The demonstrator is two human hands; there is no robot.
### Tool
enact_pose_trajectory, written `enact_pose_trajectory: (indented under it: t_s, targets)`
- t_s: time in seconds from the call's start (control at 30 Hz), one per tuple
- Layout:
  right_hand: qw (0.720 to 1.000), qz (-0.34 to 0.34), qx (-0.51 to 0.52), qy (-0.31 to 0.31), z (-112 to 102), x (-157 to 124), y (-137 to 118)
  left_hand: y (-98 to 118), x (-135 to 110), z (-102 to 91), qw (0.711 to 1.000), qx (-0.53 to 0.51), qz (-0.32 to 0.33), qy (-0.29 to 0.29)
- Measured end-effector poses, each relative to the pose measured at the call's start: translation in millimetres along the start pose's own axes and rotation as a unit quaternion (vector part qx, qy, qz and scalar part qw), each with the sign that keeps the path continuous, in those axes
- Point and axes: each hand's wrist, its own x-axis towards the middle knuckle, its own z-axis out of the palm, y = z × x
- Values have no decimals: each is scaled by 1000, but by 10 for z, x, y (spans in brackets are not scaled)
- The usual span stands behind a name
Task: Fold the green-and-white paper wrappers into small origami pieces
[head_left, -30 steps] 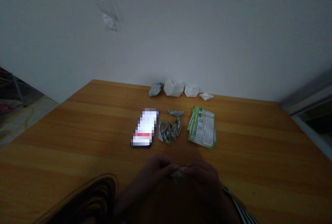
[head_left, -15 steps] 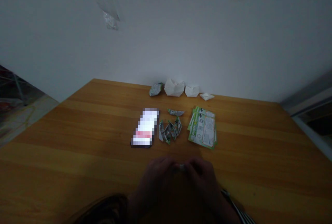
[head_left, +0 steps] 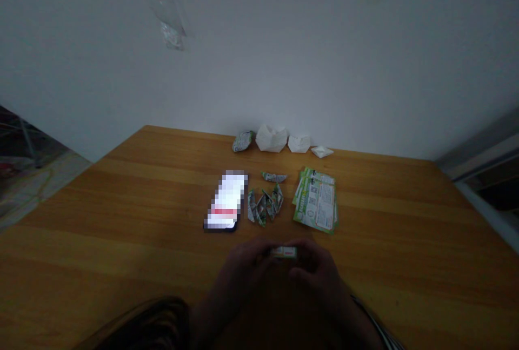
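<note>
A small strip of folded printed paper (head_left: 286, 252) is held between my two hands, low in the middle of the view. My left hand (head_left: 248, 261) pinches its left end with closed fingers. Curled fingers of my right hand (head_left: 318, 268) press on its right end and far edge, with the thumb a little lower. Just beyond the hands lie several folded printed-paper pieces (head_left: 265, 205) side by side, and one more folded piece (head_left: 274, 177) behind them. A stack of green-and-white printed leaflets (head_left: 318, 201) is to their right. Both hands are in deep shadow.
A phone (head_left: 227, 199) with a lit, blurred screen lies left of the folded pieces. Along the wall stand a crumpled printed-paper shape (head_left: 243, 141), a large white paper shape (head_left: 271, 139), a smaller one (head_left: 299, 144) and a flat white one (head_left: 322, 151). The wooden table (head_left: 121, 188) meets the wall.
The paper between my hands has turned so that a wider printed face shows. My right thumb has moved down from it. The things on the table have stayed put.
</note>
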Motion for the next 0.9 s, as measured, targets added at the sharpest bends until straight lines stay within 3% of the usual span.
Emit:
enact_pose_trajectory:
  t_s: [0.17,0.4,0.67,0.77,0.9]
  targets:
    - [998,15,-39,43,11,15,-35,12,-7,-23,999,10,28,-14]
    - [993,-6,-42,112,42,-33,-76,82,2,38,982,-170,-63,46]
    - [995,-18,7,97,72,-98,-51,61,-67,66,973,-197,53,112]
    - [994,-46,-21,95,82,-127,-51,73,-80,70,970,-213,49,107]
    - [975,-145,-123,117,87,-170,-52,111,-82,124,959,-261,21,113]
